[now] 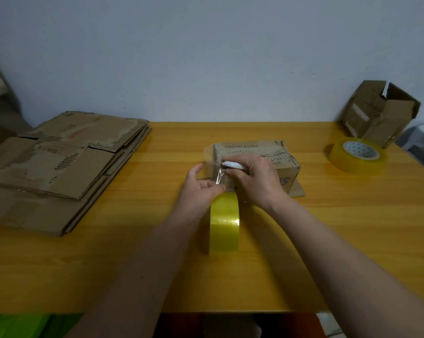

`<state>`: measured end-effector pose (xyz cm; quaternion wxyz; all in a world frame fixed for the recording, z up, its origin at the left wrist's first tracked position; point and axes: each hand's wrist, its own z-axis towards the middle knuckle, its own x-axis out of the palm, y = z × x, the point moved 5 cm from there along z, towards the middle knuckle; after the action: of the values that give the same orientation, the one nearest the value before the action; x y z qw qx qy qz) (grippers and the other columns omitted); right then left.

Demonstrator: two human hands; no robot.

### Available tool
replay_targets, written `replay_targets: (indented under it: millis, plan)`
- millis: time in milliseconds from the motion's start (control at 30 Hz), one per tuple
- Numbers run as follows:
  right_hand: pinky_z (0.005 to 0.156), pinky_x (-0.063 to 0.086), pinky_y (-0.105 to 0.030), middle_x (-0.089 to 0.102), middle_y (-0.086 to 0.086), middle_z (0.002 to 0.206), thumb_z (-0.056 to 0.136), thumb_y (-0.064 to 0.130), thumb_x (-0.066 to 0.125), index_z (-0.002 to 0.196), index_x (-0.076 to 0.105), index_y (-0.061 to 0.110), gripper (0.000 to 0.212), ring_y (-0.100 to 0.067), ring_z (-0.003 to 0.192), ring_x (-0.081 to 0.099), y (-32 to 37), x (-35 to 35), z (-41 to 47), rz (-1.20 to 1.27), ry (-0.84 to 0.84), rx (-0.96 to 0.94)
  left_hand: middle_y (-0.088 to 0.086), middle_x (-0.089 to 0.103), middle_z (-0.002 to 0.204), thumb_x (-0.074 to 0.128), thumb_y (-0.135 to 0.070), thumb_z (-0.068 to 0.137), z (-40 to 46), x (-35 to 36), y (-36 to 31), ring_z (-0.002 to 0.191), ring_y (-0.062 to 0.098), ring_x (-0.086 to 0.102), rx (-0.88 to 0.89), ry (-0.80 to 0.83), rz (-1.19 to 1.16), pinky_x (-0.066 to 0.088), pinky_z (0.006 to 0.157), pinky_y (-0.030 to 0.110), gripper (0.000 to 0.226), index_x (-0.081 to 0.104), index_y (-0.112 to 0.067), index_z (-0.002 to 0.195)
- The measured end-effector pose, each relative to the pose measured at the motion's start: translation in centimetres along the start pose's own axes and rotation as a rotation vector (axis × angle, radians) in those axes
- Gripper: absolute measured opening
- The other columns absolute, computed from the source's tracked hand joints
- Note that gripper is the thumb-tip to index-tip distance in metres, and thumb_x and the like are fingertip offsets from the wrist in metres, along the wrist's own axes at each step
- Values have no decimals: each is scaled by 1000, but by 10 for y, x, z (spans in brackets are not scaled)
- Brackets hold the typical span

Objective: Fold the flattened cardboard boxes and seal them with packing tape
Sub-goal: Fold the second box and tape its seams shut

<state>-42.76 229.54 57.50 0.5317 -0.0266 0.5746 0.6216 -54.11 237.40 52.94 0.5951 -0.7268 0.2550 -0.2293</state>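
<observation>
A small folded cardboard box (254,152) sits mid-table with clear tape across its near-left corner. A strip of clear tape (220,175) runs from the box down to a yellowish tape roll (224,223) standing on edge in front of it. My left hand (200,189) pinches this strip just above the roll. My right hand (257,179) grips a small white cutter (234,165) whose tip touches the tape at the box's edge.
A stack of flattened cardboard boxes (57,167) covers the table's left side. A second tape roll (356,154) lies flat at the right. Behind it an assembled box (379,111) leans at the table's far right corner. The yellow wooden table (328,240) ends near me.
</observation>
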Motion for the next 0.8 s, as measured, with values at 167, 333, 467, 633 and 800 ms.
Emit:
replay_targets:
  millis: [167, 333, 467, 633, 800]
  plan:
    - [81, 40, -28, 61, 6, 107, 95, 16, 54, 124, 54, 23, 31, -14, 100, 55, -2, 1, 1, 30, 34, 10, 10, 69, 93, 72, -3, 83, -3, -4, -10, 87, 20, 65, 64, -52, 47, 50, 92, 41, 94, 13, -26, 153]
    - [72, 40, -34, 53, 2, 93, 96, 13, 50, 106, 41, 17, 14, -20, 86, 53, 5, 0, 0, 106, 12, 53, 15, 66, 94, 72, -2, 83, -5, -1, -13, 88, 19, 64, 107, -77, 75, 50, 85, 31, 100, 9, -39, 152]
    - [73, 36, -31, 55, -1, 96, 95, 9, 52, 104, 46, 13, 12, -18, 88, 50, 7, -5, 2, 158, 29, 87, 9, 62, 104, 69, 1, 84, -6, 2, -19, 93, 21, 63, 126, -50, 133, 51, 78, 27, 84, 28, -39, 147]
    - [80, 43, -38, 58, -7, 99, 95, 8, 51, 102, 45, 16, 12, -23, 90, 55, 11, -9, 3, 167, 46, 93, 22, 64, 107, 59, 3, 90, -7, 7, -22, 84, 23, 59, 79, 32, 165, 49, 73, 31, 57, 50, -29, 136]
    - [79, 46, -32, 57, 4, 89, 94, 6, 54, 103, 53, 10, 10, -21, 90, 57, 15, -19, -1, 240, -28, 56, 11, 64, 89, 65, 5, 85, -4, 5, -20, 84, 21, 60, 100, 55, 150, 50, 79, 33, 61, 51, -26, 136]
